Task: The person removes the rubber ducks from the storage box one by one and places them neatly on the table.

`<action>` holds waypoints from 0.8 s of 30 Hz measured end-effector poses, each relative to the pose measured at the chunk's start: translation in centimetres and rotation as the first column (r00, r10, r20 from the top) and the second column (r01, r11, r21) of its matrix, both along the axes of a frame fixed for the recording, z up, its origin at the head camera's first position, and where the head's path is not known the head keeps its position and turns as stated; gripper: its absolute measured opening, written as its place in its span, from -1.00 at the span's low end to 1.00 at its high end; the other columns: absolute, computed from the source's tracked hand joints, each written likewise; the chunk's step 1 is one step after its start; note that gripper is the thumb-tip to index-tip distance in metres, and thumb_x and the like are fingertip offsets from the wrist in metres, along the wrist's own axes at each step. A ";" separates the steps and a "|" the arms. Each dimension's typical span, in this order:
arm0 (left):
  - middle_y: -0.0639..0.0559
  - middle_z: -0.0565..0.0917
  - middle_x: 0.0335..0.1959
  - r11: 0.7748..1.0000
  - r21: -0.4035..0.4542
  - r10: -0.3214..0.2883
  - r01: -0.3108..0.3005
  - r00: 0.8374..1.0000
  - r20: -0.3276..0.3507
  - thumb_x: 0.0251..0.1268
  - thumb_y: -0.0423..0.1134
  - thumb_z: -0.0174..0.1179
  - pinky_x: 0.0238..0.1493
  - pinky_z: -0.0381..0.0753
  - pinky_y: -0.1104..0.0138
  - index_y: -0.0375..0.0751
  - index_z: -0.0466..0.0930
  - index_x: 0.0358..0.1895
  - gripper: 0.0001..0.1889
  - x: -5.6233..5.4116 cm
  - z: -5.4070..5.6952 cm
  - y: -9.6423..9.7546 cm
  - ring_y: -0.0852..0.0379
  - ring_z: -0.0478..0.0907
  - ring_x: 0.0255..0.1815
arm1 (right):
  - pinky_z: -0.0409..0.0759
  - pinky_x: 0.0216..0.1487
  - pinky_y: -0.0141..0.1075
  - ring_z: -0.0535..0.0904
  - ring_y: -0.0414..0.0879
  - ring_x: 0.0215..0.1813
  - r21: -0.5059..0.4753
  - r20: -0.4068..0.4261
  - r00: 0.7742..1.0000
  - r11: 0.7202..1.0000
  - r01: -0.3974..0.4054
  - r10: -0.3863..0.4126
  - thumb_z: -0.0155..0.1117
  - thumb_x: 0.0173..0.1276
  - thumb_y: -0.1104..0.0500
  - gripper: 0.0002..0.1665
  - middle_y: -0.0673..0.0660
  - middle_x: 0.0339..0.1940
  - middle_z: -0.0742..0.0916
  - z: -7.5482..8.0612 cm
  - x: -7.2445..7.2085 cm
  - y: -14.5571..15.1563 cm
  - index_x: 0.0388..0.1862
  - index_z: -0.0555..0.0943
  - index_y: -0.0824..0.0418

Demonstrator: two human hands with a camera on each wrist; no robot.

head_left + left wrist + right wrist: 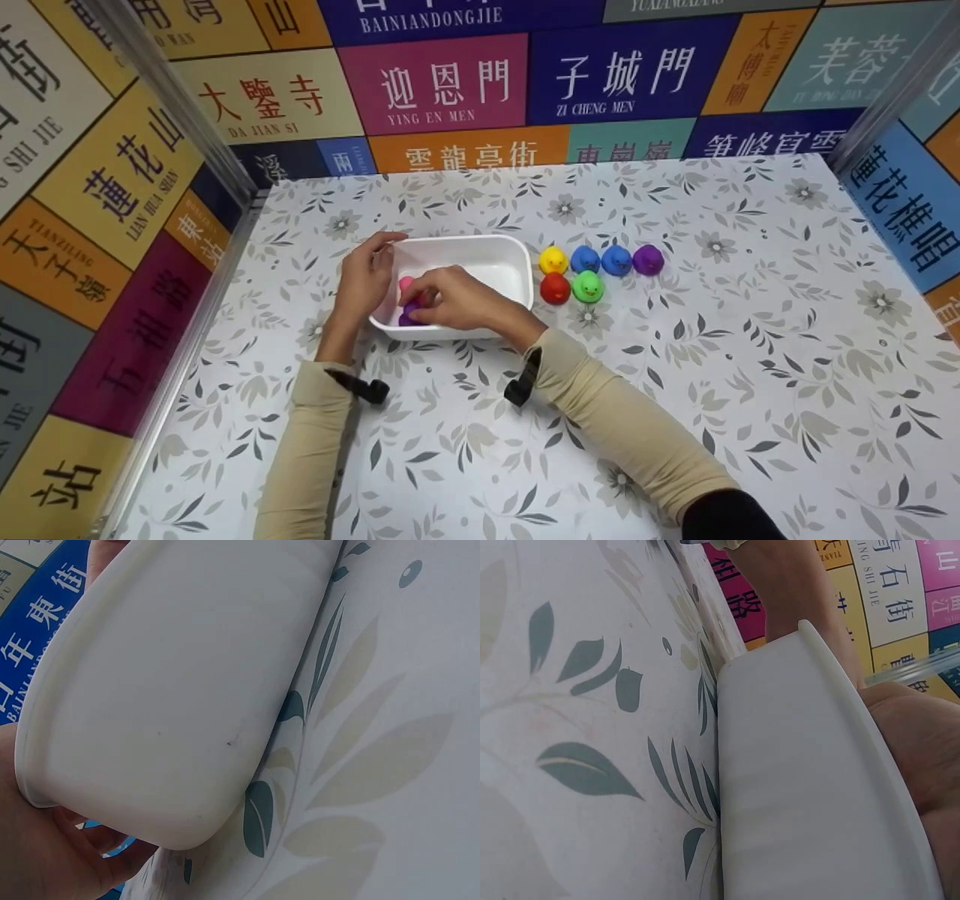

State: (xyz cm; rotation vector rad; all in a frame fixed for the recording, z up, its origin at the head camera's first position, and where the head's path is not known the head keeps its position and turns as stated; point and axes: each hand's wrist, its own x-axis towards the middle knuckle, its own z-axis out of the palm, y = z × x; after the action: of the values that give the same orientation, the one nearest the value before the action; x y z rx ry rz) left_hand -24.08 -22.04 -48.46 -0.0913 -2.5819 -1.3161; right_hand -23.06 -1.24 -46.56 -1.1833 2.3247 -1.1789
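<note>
A white plastic tub (480, 239) sits on the patterned tabletop. At its left end my left hand (365, 277) holds the tub, fingers reaching along the far left corner. The left wrist view shows this hand (45, 847) bent around the end of the tub (165, 690). My right hand (461, 296) reaches over the near rim and pinches a purple rubber duck (409, 315) inside, partly hidden by the fingers. A pink duck (406, 283) lies just behind it. In the right wrist view, the tub wall (802, 765) hides the right fingertips.
To the right of the tub stand several rubber ducks in two rows: yellow (553, 260), two blue (617, 260) and purple (649, 259) behind, red (555, 288) and green (588, 286) in front. Sign-covered panels (442, 82) rise at the back and sides.
</note>
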 end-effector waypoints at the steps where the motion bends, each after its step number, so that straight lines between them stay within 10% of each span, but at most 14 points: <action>1: -0.12 0.78 0.01 1.000 0.000 0.001 -0.001 1.000 0.002 0.68 -0.32 0.02 0.01 0.49 0.19 0.03 0.74 0.26 -0.65 0.0 0.0 0.0 -0.01 0.55 -0.13 | 0.75 0.17 -0.11 0.81 0.03 -0.01 0.002 0.003 1.000 1.000 0.003 -0.003 0.44 0.48 0.26 -0.74 0.16 -0.06 0.88 0.0 0.0 0.0 0.10 0.82 0.25; 24: -0.11 0.79 0.19 1.000 0.005 -0.015 0.015 1.000 -0.014 0.69 -0.34 0.01 0.32 0.56 0.04 0.02 0.74 0.27 -0.63 0.0 0.0 -0.1 -0.03 0.62 0.14 | 0.77 0.03 -0.27 0.73 0.02 0.00 0.037 -0.082 0.991 0.994 0.107 -0.103 0.48 0.43 0.19 -0.60 0.19 -0.01 0.76 1.1 0.6 3.0 0.22 0.78 0.23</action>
State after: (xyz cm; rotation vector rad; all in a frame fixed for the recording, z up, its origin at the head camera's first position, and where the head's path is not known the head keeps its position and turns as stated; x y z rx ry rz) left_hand -24.09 -22.15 -48.50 -0.1188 -2.5708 -1.3229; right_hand -22.50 1.76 -45.45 -1.1257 2.4861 -1.1305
